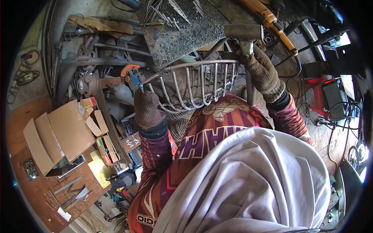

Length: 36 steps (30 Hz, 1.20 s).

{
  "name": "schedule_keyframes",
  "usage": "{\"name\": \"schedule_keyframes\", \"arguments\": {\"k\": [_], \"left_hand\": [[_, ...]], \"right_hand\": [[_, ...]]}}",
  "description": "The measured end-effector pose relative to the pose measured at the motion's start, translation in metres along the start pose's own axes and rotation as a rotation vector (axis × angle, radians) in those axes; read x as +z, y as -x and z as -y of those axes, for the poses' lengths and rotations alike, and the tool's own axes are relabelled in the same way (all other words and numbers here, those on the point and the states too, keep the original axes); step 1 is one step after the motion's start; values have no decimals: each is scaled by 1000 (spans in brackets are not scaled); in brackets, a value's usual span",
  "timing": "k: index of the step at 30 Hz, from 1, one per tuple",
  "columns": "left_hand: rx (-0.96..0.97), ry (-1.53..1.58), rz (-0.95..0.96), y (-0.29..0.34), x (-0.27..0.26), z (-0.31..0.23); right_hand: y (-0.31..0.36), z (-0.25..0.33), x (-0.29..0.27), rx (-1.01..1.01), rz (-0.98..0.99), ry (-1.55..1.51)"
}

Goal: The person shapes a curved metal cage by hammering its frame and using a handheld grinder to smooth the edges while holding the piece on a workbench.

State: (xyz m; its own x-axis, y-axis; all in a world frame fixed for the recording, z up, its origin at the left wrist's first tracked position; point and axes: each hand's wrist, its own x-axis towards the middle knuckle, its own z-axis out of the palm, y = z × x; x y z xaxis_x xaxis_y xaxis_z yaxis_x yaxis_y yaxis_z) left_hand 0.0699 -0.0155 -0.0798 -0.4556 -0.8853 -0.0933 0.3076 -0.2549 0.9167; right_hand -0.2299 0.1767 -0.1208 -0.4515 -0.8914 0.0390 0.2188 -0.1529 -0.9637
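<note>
Over by the far, grit-strewn table (pixel 159 58) a metal rack (pixel 202 79) sits mid-scene, its left end clasped by the gloved left hand (pixel 147 110), seemingly to steady it, while the right hand (pixel 264 73) grips a hammer (pixel 244 32) near the rack's right end.

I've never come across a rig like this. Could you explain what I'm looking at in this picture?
There's no machine arm here: a person works with two gloved hands, seen from a camera worn on their head. The fisheye lens looks down and bends straight edges. The left hand grips the left end of a curved, barred metal rack. The right hand holds a hammer close below its head. Beyond them, a metal plate carries loose grit and thin rods. Pale cloth covers much of the foreground.
</note>
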Motion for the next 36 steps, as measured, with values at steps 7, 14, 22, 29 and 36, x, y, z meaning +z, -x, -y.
{"name": "schedule_keyframes", "arguments": {"k": [7,14,22,29,36], "left_hand": [[-265,40,-324,-3,-16,7],[-105,104,165,5,35,-6],[115,-903,289,-2,44,-4],[-14,-345,212,11,57,3],[63,-252,214,4,74,6]], "right_hand": [[4,16,9,-4,34,-80],[8,24,14,-4,86,-162],[15,18,12,53,-49,-225],[21,12,10,1,-61,-185],[22,19,16,-84,-149,-228]]}}
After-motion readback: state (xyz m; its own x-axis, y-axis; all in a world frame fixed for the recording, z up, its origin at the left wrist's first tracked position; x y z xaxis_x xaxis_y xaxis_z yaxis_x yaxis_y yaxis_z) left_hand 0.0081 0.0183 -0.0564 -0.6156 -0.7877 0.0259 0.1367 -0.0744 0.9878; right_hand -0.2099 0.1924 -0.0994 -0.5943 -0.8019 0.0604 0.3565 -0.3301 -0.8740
